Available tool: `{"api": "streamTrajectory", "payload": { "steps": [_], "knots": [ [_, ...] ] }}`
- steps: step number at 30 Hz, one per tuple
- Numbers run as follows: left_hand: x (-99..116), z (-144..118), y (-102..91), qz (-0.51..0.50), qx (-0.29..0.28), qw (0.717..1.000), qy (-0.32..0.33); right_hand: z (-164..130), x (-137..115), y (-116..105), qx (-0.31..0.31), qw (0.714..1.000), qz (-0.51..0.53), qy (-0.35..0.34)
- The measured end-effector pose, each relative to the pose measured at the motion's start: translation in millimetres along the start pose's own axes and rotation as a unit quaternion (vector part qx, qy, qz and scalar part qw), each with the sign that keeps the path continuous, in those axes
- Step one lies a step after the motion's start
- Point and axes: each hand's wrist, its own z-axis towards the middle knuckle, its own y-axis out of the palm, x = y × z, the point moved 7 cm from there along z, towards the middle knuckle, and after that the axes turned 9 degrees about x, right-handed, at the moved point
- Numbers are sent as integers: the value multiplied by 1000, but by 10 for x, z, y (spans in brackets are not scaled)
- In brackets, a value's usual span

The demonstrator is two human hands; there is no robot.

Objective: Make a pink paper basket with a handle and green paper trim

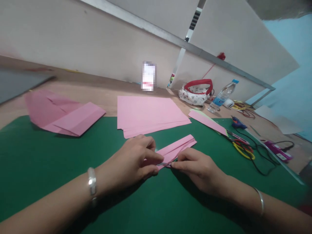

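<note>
A folded pink paper strip is seen lying on the green mat that covers the tabletop, in the middle of the view between the two hands. Its near end is pinched by the left hand, whose grip is closed on the strip with thumb and fingers curled over it, while the right hand is laid just beside it, its fingertips pressed onto the same near end; that grip is closed on the strip as well. The strip's long axis runs from the hands away and to the right, with its far, free end pointed toward the scissors. A stack of pink sheets is placed just beyond the strip, and a folded pink piece is set well apart to the left.
</note>
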Motion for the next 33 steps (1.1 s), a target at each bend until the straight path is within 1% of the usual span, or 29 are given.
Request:
{"api": "streamTrajectory", "payload": {
  "steps": [4, 10, 15, 21, 27, 33],
  "knots": [
    [19, 0, -4, 7, -7, 1000, 8, 4, -20, -10, 4, 1000, -3, -9],
    [25, -4, 0, 8, -10, 1000, 12, -10, -32, -11, -8, 1000, -1, 1],
    [12, -1, 3, 8, -10, 1000, 11, 9, -60, 7, 11, 1000, -9, -5],
    [16, -9, 4, 7, -12, 1000, 13, -42, -49, -5, 4, 1000, -17, -8],
    [-2, -2, 11, 6, -12, 1000, 11, 5, -81, 20, 21, 1000, -4, -22],
    [18, -2, 3, 5, -11, 1000, 8, -13, -86, 30, -9, 1000, -5, -3]
  ]
}}
